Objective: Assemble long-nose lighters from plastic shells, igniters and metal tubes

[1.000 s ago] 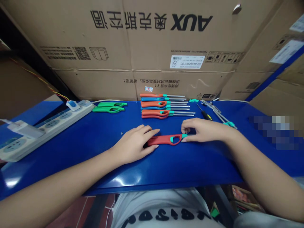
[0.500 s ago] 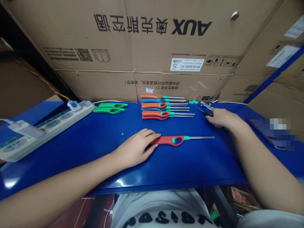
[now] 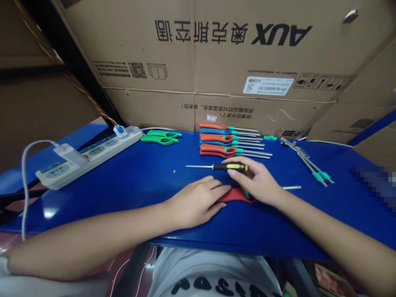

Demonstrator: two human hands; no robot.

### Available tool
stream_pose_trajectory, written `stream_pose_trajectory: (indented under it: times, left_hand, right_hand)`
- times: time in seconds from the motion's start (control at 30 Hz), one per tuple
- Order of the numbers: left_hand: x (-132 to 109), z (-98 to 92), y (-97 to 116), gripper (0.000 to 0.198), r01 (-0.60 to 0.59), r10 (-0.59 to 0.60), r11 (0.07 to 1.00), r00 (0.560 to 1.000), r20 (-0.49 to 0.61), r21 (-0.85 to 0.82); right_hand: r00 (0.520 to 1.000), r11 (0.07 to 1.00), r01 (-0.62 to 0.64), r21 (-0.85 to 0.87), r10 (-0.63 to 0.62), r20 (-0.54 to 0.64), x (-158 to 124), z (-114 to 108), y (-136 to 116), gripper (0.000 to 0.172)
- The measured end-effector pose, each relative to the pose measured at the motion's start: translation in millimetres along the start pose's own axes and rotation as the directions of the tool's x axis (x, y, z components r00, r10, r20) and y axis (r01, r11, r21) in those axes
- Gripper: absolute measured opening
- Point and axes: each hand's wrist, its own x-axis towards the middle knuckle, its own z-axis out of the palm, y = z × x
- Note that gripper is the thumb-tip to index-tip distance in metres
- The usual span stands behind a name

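My left hand (image 3: 198, 200) is closed on the handle end of a red gas lighter (image 3: 235, 195) that lies on the blue table. Above that lighter, my right hand (image 3: 258, 181) holds a screwdriver (image 3: 230, 166) with a black and yellow handle, its thin shaft pointing left. My right hand and wrist hide the lighter's trigger part and some of its metal tube. A few tiny screws (image 3: 174, 171) lie left of the screwdriver's tip. Behind my hands, several orange, red and blue lighters (image 3: 216, 138) lie in a stack of rows, tubes to the right.
Green handle shells (image 3: 161, 137) lie at the back left beside a white power strip (image 3: 93, 159) with plugs in it. At the back right are metal tubes with teal ends (image 3: 315, 167) and small teal parts (image 3: 270, 137). A cardboard wall (image 3: 216, 53) stands behind the table.
My right hand has come left from the back right with the screwdriver and is now over the red lighter. My left hand keeps its hold. The view has shifted left.
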Motion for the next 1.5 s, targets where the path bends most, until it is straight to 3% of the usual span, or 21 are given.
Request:
stream_pose_trajectory:
  times: [0.1,0.33,0.5,0.7,0.87,1.07,1.27,1.5]
  left_hand:
    - [1.0,0.1,0.4,0.032,-0.018,0.018,1.0,1.0,-0.01,0.002]
    - [2.8,1.2,-5.4,0.03,0.001,0.0,1.0,0.999,-0.05,0.002]
    - [3.0,0.5,-6.5,0.03,0.019,-0.02,1.0,0.998,-0.058,-0.02]
    - [3.8,-1.9,-7.2,0.032,0.021,-0.022,0.999,0.999,-0.05,-0.035]
    - [3.8,-4.4,-9.7,0.033,0.037,-0.04,0.997,0.998,-0.043,-0.067]
    - [3.6,-1.9,-13.1,0.031,0.032,-0.044,0.988,0.996,-0.076,-0.15]
    - [5.3,4.5,-20.0,0.036,0.029,-0.064,0.972,0.988,-0.142,-0.234]
    - [9.8,8.1,-25.1,0.037,0.04,-0.115,0.941,0.972,-0.204,-0.336]
  right_hand:
    - [0.994,0.984,-0.1,0.15,0.093,0.054,10.1,21.1,6.8,0.028]
    - [0.936,0.878,-0.34,0.337,0.352,0.028,42.8,44.6,9.4,0.027]
    - [0.914,0.82,-0.39,0.418,0.401,0.066,45.9,46.1,11.5,0.024]
    - [0.923,0.845,-0.384,0.373,0.367,0.118,44.5,43.6,11.0,0.026]
    - [0.926,0.842,-0.375,0.387,0.36,0.114,43.7,42.8,12.7,0.025]
    - [0.923,0.752,-0.319,0.577,0.385,0.008,43.4,32.2,13.2,0.039]
    - [0.91,0.706,-0.065,0.705,0.332,-0.249,44.9,4.3,-2.8,0.04]
    - [0.882,0.687,0.049,0.725,0.31,-0.354,36.9,-19.3,-17.6,0.028]
